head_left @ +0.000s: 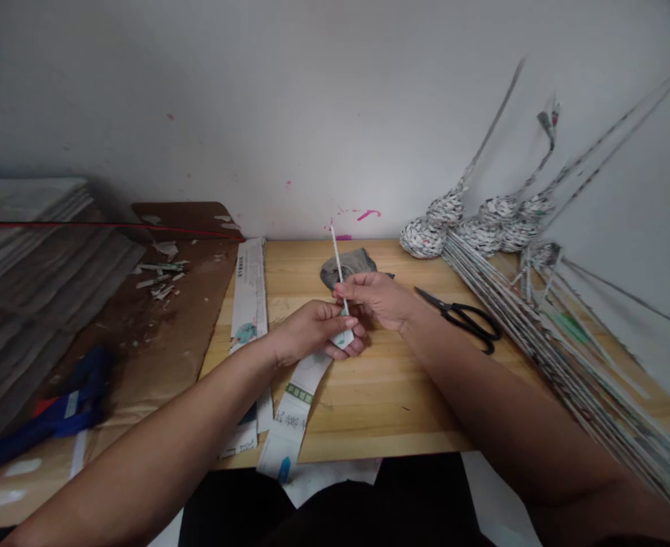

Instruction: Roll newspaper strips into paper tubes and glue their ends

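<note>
Near the middle of the wooden table, my left hand pinches a printed paper strip, which trails down past the table's front edge. The strip's upper end wraps around a thin white stick that leans slightly left as it points up. My right hand has its thumb and fingers closed on that stick, just above the left hand. Whether the stick is rolled paper or a rod, I cannot tell. Behind the hands lies a crumpled grey cloth.
Black scissors lie right of my right hand. Farther right are a bundle of rolled paper sticks and several woven paper gourd shapes. Flat paper strips lie left. A blue glue gun and stacked newspapers are far left.
</note>
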